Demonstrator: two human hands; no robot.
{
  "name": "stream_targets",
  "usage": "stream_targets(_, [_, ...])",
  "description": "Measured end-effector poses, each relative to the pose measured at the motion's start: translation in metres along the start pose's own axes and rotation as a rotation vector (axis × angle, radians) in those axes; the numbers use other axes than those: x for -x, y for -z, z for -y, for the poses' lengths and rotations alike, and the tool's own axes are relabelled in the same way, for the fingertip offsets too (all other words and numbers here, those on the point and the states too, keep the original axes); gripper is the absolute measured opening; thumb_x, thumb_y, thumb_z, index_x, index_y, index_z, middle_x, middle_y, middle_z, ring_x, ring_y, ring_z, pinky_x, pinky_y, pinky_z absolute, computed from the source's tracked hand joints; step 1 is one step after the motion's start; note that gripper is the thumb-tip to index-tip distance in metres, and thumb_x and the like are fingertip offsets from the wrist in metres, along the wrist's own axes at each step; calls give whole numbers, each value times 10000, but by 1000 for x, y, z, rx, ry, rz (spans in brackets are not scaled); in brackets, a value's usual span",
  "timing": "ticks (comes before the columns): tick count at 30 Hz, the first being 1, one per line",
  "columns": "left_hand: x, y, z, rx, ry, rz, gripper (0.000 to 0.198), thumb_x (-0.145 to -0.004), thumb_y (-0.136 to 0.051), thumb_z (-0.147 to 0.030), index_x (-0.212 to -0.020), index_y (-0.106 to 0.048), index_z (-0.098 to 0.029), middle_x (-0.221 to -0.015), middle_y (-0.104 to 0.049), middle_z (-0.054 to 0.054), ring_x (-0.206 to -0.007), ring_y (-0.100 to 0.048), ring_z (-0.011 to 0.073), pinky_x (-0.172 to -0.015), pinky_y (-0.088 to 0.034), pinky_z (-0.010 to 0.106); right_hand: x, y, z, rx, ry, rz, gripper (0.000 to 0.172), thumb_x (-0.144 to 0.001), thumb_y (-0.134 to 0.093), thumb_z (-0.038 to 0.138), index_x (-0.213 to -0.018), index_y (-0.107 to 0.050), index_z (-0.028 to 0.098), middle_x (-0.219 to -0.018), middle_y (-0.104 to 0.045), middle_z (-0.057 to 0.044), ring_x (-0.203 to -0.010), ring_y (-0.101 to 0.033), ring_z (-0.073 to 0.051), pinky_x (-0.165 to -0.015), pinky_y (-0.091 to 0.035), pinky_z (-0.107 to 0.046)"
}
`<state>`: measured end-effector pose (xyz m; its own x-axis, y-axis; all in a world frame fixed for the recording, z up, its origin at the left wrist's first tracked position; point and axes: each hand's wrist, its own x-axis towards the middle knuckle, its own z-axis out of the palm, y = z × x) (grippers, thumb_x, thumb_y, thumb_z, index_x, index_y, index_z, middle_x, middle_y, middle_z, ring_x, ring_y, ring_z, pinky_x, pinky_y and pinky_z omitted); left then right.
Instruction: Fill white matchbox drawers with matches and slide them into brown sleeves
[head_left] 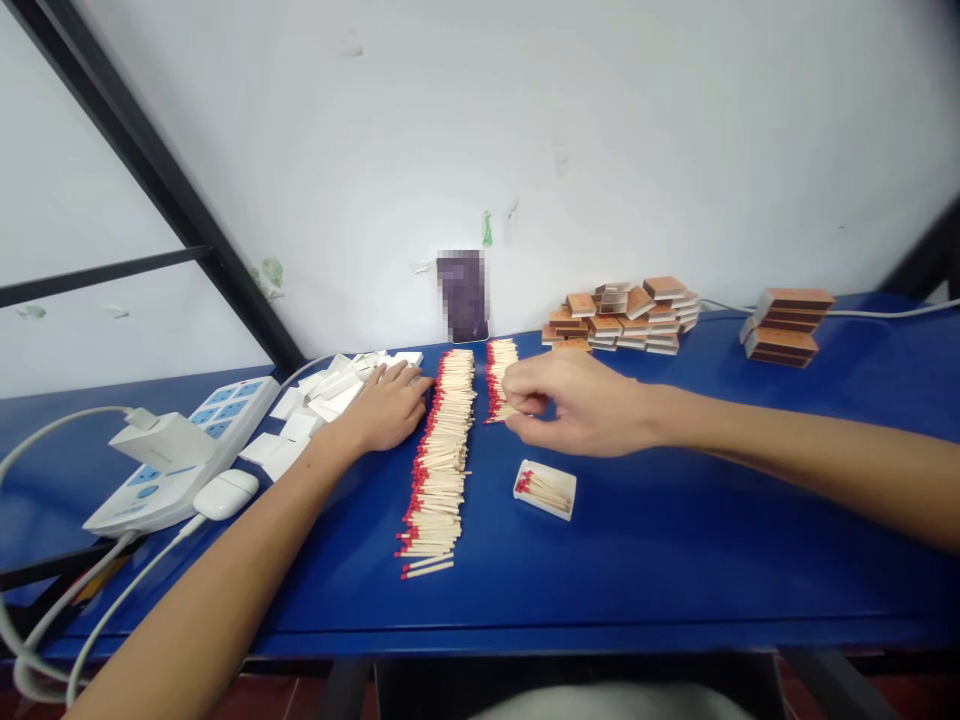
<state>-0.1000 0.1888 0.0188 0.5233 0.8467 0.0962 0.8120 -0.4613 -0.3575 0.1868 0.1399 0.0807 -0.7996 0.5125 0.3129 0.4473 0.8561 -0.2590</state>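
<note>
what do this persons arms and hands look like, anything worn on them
The left hand and right hand are bare, with no gloves or rings showing. The left forearm and right forearm are uncovered too: no sleeves, watch or bracelet in view.

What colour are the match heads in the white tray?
The match heads are red, in the head view.

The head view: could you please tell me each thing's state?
Left hand, open, palm down
Right hand, curled, grip unclear
Small tray, open, holding matches
Long match row, heads leftward
Short match row, partly hidden
Matchboxes, piled
White pieces, heaped
Power strip, charger plugged in
</note>
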Motion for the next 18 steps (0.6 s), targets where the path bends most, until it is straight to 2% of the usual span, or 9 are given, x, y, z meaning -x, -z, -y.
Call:
stream_targets(4, [0, 0, 0, 4, 7, 4, 430, -985, -315, -282, -1345, -514, -158, -1416, -491, 150, -1327, -422, 336, -1100, -327, 545, 5, 0, 5, 38, -48, 255, 226, -843, -546, 304, -662, -478, 187, -686, -557, 3, -628, -442, -129, -596, -246, -280])
stream_targets(7, [0, 1, -1, 7, 17, 16, 429, -982, -317, -278, -1347, -511, -166, -1429, -486, 146, -1333, -420, 330, -1107, -320, 546, 15, 5, 20, 172, -73, 399, 302, -891, -523, 440, -732, -569, 188, -685, -605, -25, -602, -495, -155, -567, -247, -284])
stream_targets(9, [0, 2, -1, 7, 23, 27, 426, -980, -321, -278, -1347, -510, -172, -1427, -490, 138, -1339, -417, 326, -1113, -316, 542, 22, 4, 30, 329, -82, 421, 367, -886, -532, 531, -852, -618, 176, -665, -618, -44, -567, -518, -180, -550, -238, -288])
stream_targets(12, [1, 3, -2, 5, 25, 35, 426, -980, -326, -277, -1345, -511, -162, -1429, -489, 140, -1347, -410, 331, -1120, -309, 542, 29, -1, 38, 475, -71, 443, 411, -863, -576, 566, -787, -634, 166, -626, -621, -66, -528, -543, -197, -539, -239, -297])
stream_targets(14, [1, 3, -3, 4, 25, 35, 427, -981, -324, -274, -1346, -511, -153, -1429, -490, 144, -1349, -408, 336, -1120, -310, 543, 30, -6, 39, 494, -52, 451, 372, -871, -596, 512, -736, -636, 168, -636, -634, -75, -534, -564, -202, -532, -243, -299])
stream_targets(18, [1, 2, -2, 0, 19, 33, 425, -982, -320, -273, -1338, -514, -146, -1430, -485, 150, -1349, -409, 335, -1116, -315, 542, 26, -6, 32, 444, -43, 489, 231, -887, -605, 345, -757, -665, 164, -722, -670, -77, -626, -614, -214, -543, -273, -299])
